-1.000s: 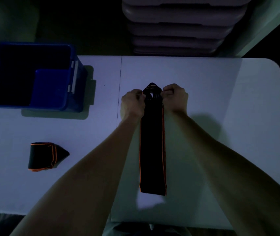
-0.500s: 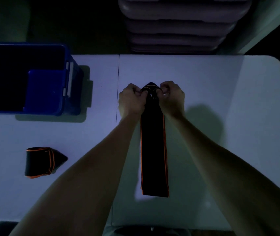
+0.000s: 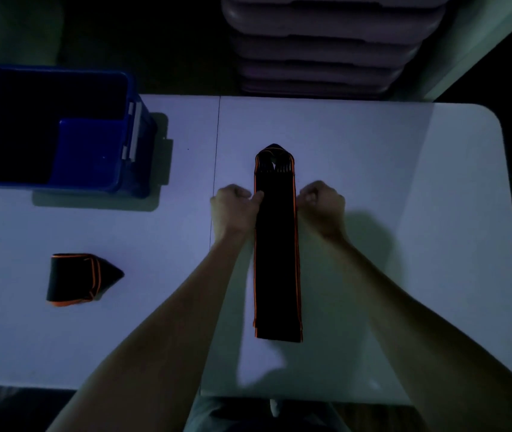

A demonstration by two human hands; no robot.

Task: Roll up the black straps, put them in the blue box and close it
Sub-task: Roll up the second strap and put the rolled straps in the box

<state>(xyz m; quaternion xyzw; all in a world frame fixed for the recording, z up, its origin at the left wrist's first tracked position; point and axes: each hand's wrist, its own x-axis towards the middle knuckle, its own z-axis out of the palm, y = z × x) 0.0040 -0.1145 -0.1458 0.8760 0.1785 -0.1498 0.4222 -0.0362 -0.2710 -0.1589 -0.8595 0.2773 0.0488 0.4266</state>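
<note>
A long black strap (image 3: 275, 244) with orange edges lies flat on the white table (image 3: 404, 213), running away from me, its far end folded to a point. My left hand (image 3: 234, 208) pinches its left edge with curled fingers, the thumb on the fabric. On the other side my right hand (image 3: 323, 204), fingers curled, pinches the right edge. A second black strap (image 3: 74, 279) lies rolled up at the near left. The blue box (image 3: 131, 98) stands open at the far left; its dark inside shows no strap.
A stack of grey plastic trays (image 3: 326, 42) stands beyond the table's far edge. A seam (image 3: 215, 182) runs down the table just left of my left hand. The table's rounded right corner (image 3: 491, 120) is at the far right.
Both hands have let go of the strap's folded far tip and slid back toward me along its edges. The strap lies straight in the same spot.
</note>
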